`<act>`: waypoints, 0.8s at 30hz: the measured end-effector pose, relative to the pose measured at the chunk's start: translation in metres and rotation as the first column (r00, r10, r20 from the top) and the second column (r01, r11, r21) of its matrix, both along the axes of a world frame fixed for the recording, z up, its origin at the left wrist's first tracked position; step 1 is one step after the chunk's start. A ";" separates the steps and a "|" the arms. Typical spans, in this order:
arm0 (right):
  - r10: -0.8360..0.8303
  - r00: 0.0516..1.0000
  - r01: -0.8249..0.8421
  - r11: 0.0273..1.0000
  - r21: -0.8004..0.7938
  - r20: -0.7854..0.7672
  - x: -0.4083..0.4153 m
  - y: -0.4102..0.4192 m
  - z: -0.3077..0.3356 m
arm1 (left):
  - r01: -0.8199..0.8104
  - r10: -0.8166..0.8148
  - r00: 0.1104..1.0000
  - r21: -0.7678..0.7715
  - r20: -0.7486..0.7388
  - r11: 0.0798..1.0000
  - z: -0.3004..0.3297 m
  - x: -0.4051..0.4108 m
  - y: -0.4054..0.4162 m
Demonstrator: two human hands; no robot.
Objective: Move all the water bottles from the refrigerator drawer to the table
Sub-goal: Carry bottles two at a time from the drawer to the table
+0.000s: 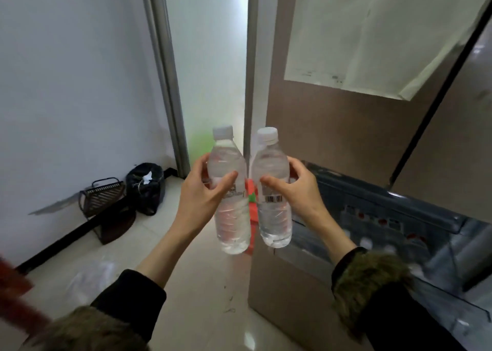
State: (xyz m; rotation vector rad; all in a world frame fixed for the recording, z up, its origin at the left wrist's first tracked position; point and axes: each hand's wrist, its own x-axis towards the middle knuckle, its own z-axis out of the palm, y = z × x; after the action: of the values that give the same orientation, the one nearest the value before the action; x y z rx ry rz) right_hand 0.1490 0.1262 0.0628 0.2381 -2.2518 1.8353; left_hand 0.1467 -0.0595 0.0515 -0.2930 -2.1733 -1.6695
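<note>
— What's around you?

— Pale tiled floor under me, a white wall to my left, the brown refrigerator ahead on the right.

— And your hands?

— Both are raised side by side. My left hand has its fingers wrapped round the left water bottle; my right hand is clamped on the right water bottle. Both bottles are upright, capped, almost touching.

— The drawer?

— The refrigerator drawer stands pulled out at my right, more bottles blurred inside. Farther left, a wire basket and black bag sit by the wall.
</note>
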 end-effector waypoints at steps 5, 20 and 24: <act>0.187 0.981 -0.190 0.978 0.082 0.046 -0.006 -0.093 -0.009 | -0.218 0.215 0.974 0.033 0.073 0.975 -0.021 0.030 -0.095; 0.627 0.774 -0.633 0.770 0.081 0.089 -0.025 -0.491 -0.036 | -0.686 0.695 0.700 -0.115 0.161 0.718 -0.048 0.108 -0.456; 0.682 0.723 -0.691 0.714 0.117 0.107 -0.035 -0.570 -0.045 | -0.724 0.733 0.644 -0.132 0.219 0.677 -0.055 0.114 -0.526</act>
State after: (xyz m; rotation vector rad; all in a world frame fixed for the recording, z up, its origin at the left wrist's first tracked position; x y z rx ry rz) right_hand 0.1142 -0.4433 0.0173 1.2262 -2.5505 1.9778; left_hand 0.2604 -0.5857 -0.0035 0.7632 -2.0518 -1.2218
